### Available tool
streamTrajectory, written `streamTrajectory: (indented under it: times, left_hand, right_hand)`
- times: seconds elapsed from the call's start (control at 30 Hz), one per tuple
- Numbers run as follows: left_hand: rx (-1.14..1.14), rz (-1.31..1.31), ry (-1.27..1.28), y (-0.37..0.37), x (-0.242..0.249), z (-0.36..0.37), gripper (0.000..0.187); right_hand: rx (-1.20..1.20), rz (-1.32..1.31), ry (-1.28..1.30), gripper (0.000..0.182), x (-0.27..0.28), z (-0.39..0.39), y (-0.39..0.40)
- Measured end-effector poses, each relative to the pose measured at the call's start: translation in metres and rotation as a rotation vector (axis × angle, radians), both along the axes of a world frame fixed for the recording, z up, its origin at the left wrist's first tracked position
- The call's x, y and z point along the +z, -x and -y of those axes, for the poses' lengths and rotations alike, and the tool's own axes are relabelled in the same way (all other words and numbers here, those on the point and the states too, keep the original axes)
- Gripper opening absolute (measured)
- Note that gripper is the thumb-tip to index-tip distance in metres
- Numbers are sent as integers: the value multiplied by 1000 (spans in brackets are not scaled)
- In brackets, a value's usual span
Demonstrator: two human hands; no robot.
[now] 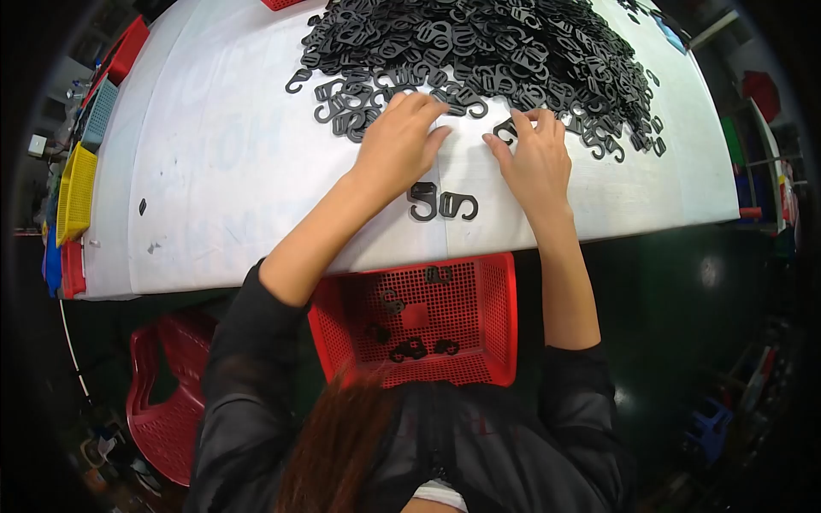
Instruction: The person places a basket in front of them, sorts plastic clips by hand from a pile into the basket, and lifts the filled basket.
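A big heap of black plastic hooks (479, 51) covers the back of the white table (222, 171). My left hand (404, 141) is at the heap's front edge, thumb and fingers apart, with nothing visible between them. To its right, my right hand (534, 154) has a black hook (505, 130) between thumb and fingertips. Nearer the table's front edge, two more pieces lie side by side below my hands: a left hook (422, 202) and a right hook (458, 205).
Below the table edge is a red mesh basket (510, 321) with several black hooks inside. A red chair (171, 419) stands at the lower left. Yellow (77, 195) and blue baskets (99, 115) line the table's left side. One small black piece (143, 206) lies at left.
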State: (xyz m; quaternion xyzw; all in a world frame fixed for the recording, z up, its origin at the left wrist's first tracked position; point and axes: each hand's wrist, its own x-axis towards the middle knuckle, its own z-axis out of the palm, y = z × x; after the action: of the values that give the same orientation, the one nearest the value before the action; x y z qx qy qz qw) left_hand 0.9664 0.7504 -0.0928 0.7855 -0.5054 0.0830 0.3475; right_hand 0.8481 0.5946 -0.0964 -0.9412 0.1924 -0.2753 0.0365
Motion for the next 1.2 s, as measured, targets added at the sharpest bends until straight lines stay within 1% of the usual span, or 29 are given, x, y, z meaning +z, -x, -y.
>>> streamTrajectory:
  times: [0.1,0.13,0.23,0.27,0.37,0.4,0.5,0.53,0.63,0.67,0.77,0.8,0.9,0.93,1.03,1.07,1.1,1.17,1.2]
  left_hand:
    - [73,195,-27,-11,-17,38,38]
    - [70,223,-82,-15,-20,43,43]
    - [38,307,-195,-22,-23,41,41]
    - [16,334,-168,-23,-22,35,39]
    - [87,-52,-98,-7,-9,11,38]
    - [48,-190,-58,-10,-14,2,31]
    - [32,-288,-154,-7,9,-18,25]
    - [38,-125,-108,-12,4,-18,23]
    - [-4,108,-30,-20,-2,3,28]
    - [-28,172,-46,-24,-12,12,29]
    - [-131,218,-153,-37,-25,27,29]
    - [-156,228,-118,-37,-20,26,27]
    - [-24,-170,-152,-19,-8,15,24]
    - [-74,-267,-56,-17,-14,10,21]
    - [-30,-354,-89,-3,-2,-13,18]
    - [-75,-272,-79,1,2,-21,18]
    - [-24,-279,-70,2,7,-28,18]
    - [76,-285,-52,-5,17,-47,18]
    - [172,-246,3,-17,16,-54,20]
  right_hand:
    - [-20,-164,157,29,-12,-2,-8]
    - [-8,-163,206,22,-15,-3,-7]
    - [51,-77,85,20,-7,0,6]
    - [110,21,-60,19,-1,-1,10]
    - [251,-189,-681,22,8,0,12]
    - [216,-170,-530,25,8,1,8]
    - [169,64,-110,33,3,8,-15]
    - [122,-10,-58,30,-2,12,-24]
    - [82,-176,64,23,-14,13,-36]
    - [71,-234,200,20,-14,10,-34]
    - [172,-36,-50,13,-10,9,-15]
    - [150,-81,-452,16,1,7,-8]
    - [298,-122,-522,20,4,14,6]
    - [300,-17,-398,22,-5,16,4]
    - [380,145,-326,23,-26,4,-16]
    - [402,143,-346,24,-27,-8,-21]
    - [426,119,-353,24,-26,-21,-25]
    - [572,58,-360,23,-23,-41,-23]
    - [613,14,-356,22,-16,-52,-17]
